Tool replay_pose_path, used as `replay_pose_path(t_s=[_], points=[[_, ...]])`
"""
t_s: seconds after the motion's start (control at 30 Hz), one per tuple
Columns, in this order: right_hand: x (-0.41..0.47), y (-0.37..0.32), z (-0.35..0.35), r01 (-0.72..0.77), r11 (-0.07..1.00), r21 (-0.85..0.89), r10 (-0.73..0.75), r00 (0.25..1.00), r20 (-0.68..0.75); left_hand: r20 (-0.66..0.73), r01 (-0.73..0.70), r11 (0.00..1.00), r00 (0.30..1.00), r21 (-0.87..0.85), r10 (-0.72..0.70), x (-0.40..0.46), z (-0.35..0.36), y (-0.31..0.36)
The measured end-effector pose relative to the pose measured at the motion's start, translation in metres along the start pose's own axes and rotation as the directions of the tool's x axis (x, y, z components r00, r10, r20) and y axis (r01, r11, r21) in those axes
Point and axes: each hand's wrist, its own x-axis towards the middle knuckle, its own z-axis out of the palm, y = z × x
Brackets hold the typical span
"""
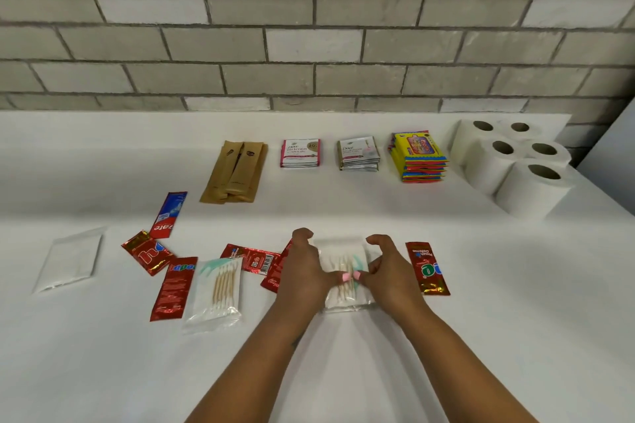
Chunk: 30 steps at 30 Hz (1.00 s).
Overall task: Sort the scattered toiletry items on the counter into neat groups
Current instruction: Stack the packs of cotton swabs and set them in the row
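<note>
White counter (343,371): spanning the whole scene. Toilet rolls (515,161), 5: standing far right. Yellow packets (421,158), Dove sachets in 2 stacks (300,153) (359,154), tan pouches (237,172): sitting in a far row. Red sachets (173,287) and loose swab pack (216,288): lying scattered near left. Cotton swab pack (343,271): lying near centre. Left hand (305,271) and right hand (391,268): both pinching that pack by its sides.
</note>
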Motion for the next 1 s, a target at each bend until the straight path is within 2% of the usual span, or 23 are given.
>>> replay_pose_path(t_s=[0.13, 0.4, 0.53, 0.6, 0.8, 0.9, 1.0], points=[[0.000, 0.008, 0.009, 0.039, 0.987, -0.157, -0.035, 0.999, 0.028, 0.016, -0.074, 0.956, 0.997, 0.283, 0.072, -0.006, 0.008, -0.007], [0.001, 0.002, 0.008, 0.057, 0.924, -0.378, -0.025, 0.996, 0.089, 0.022, -0.083, 0.905, 0.996, 0.418, 0.081, -0.009, 0.010, -0.007], [-0.005, -0.016, 0.006, 0.100, 0.943, -0.318, -0.111, 0.994, -0.015, -0.088, -0.086, 0.917, 0.988, 0.390, 0.130, -0.011, -0.008, -0.006], [-0.008, -0.029, 0.012, 0.137, 0.958, -0.252, -0.145, 0.989, -0.016, -0.153, -0.058, 0.924, 0.980, 0.379, 0.125, -0.014, -0.024, -0.008], [-0.015, -0.069, 0.050, 0.171, 0.985, -0.029, -0.165, 0.975, 0.148, -0.275, 0.120, 0.906, 0.961, 0.405, -0.004, -0.013, -0.088, -0.037], [-0.017, -0.081, 0.075, 0.125, 0.992, 0.015, -0.124, 0.956, 0.265, -0.293, 0.270, 0.882, 0.942, 0.385, -0.161, -0.011, -0.118, -0.055], [-0.019, -0.088, 0.102, 0.071, 0.997, -0.019, -0.061, 0.943, 0.329, -0.244, 0.383, 0.844, 0.919, 0.377, -0.308, -0.011, -0.135, -0.075]])
